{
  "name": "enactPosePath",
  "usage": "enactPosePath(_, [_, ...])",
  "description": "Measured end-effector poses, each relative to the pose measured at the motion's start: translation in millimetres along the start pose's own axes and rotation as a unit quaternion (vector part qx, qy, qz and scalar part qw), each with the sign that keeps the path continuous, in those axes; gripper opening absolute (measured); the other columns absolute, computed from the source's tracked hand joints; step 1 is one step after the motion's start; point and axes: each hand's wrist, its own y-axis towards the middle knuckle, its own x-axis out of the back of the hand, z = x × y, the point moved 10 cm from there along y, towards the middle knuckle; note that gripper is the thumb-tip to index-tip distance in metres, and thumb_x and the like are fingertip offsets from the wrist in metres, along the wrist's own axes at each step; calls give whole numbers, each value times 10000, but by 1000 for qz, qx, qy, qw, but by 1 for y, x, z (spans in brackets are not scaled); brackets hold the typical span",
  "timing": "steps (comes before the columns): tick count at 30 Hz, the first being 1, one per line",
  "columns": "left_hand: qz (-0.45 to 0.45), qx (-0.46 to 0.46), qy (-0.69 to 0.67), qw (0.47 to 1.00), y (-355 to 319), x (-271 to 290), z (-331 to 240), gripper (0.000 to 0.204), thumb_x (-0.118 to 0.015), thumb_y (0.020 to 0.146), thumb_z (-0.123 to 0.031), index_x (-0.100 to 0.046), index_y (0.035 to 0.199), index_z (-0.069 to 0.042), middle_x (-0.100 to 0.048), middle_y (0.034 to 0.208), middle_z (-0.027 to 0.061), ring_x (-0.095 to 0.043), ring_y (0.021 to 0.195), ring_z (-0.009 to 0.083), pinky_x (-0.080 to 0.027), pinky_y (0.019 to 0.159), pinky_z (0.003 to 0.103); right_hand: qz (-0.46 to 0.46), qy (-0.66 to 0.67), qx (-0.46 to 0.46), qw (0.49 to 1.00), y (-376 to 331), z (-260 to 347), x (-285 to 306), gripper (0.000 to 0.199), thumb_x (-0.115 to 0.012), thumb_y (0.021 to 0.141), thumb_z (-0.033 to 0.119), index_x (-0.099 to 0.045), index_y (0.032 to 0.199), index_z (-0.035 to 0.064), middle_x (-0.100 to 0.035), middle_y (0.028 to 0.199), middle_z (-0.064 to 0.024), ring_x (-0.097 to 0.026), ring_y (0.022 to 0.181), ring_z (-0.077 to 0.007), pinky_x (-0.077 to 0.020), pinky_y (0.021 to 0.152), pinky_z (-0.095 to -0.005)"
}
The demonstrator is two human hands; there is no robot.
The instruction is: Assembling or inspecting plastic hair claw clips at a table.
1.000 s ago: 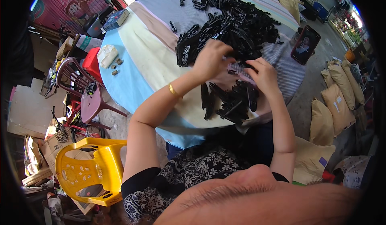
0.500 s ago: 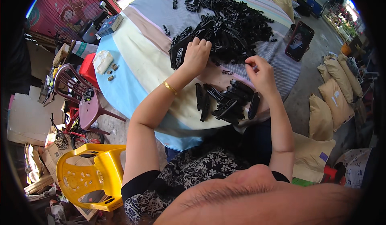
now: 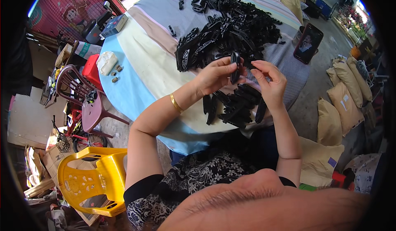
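In my left hand (image 3: 216, 74) is a long black plastic piece (image 3: 234, 68), held upright between thumb and fingers. Close to its right side, my right hand (image 3: 270, 82) has thumb and forefinger pinched together; whatever sits between them is too small to make out. Beyond both hands spreads a large heap of black plastic parts (image 3: 225, 37), long curved ones at its left and small ones at its right. Below my hands, nearer to me, lies a smaller group of long black pieces (image 3: 237, 109).
A striped cloth (image 3: 144, 66) covers the round table. A phone (image 3: 308, 43) leans upright at the right. On the left edge are a white plastic bag (image 3: 106, 63) and a boxed item (image 3: 114, 26). A yellow chair (image 3: 90, 177), a purple chair (image 3: 94, 113) and brown sacks (image 3: 345, 103) stand around.
My left hand has come away from the heap toward me and to the right, now with a black plastic piece in it. My right hand has shifted only slightly.
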Motion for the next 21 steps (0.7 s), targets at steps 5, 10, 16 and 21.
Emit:
enactPosePath(5, [3,43,0,999,-3,-1,15,235,-490,932,-140,-522,1143,-41,-592,1005,82,-599,949,205,-489,891,384,2,-3,4,1000,0,0,1,128,-692,769,21,-669,894,9,-657,928,-82,-611,737,-125,-478,604,-211])
enactPosePath(10, [-21,24,29,999,-2,5,20,171,-503,933,-154,-545,1068,-59,-605,980,49,-617,904,165,-512,839,325,-7,-8,10,1000,-2,3,2,123,-691,768,21,-672,889,10,-657,921,-85,-609,720,-128,-479,601,-211])
enactPosePath(16, [-19,41,11,999,-4,0,20,217,-481,945,-189,-535,1090,-37,-615,989,68,-631,858,170,-542,747,277,20,19,-2,1000,-1,2,-1,131,-702,739,17,-672,866,17,-658,925,-89,-615,805,-181,-490,713,-258])
enactPosePath(21, [0,94,31,995,-9,-2,23,258,-471,951,-230,-548,1065,-11,-634,925,101,-641,713,165,-536,590,241,134,-25,110,985,6,28,-14,149,-726,687,48,-685,831,54,-656,971,-61,-557,992,-229,-471,812,-310])
